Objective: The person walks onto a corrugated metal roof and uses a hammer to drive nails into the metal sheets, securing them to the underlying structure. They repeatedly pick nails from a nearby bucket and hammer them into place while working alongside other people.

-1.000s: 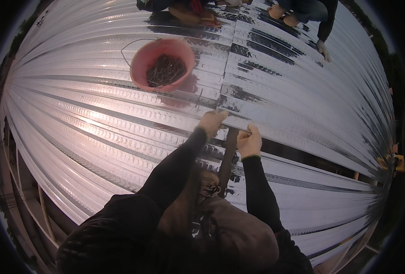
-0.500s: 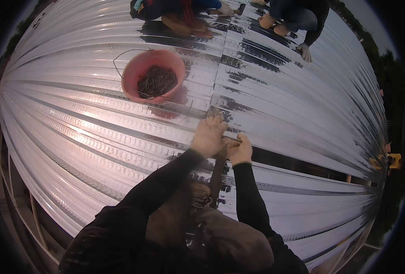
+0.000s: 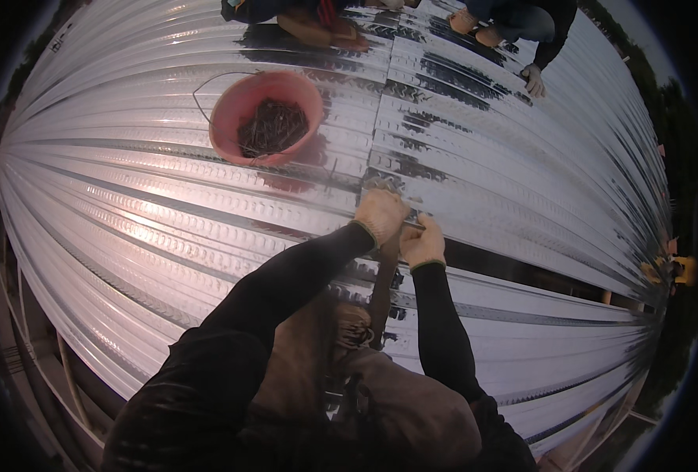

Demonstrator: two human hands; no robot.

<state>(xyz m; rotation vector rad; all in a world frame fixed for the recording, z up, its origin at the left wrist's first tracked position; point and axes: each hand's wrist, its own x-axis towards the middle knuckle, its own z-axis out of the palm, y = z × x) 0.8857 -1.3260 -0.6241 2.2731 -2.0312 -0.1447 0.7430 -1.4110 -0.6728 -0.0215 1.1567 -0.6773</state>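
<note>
Both of my hands are in pale knit gloves at the seam of the corrugated metal decking (image 3: 522, 181). My left hand (image 3: 379, 212) has its fingers curled down at a sheet's edge, fingertips partly hidden. Just right of it, slightly lower, my right hand (image 3: 424, 242) pinches the same edge, beside a long dark gap (image 3: 506, 267) between sheets. A narrow dark steel beam (image 3: 382, 307) runs beneath my hands toward my boot (image 3: 353, 326). Beyond my hands stands a red bucket (image 3: 225, 122) with a wire handle, holding thin dark metal pieces.
Two co-workers crouch on the decking at the top, one in dark and red clothing (image 3: 286, 16), one in jeans (image 3: 514, 23) with a gloved hand (image 3: 534, 79) on the metal. A yellow object (image 3: 679, 271) sits at the right edge; railings (image 3: 70, 377) show lower left.
My left hand first moved closer and spread over the seam, then shifted up and right with fingers curled. My right hand stays at the sheet edge. The whole view has shifted slightly.
</note>
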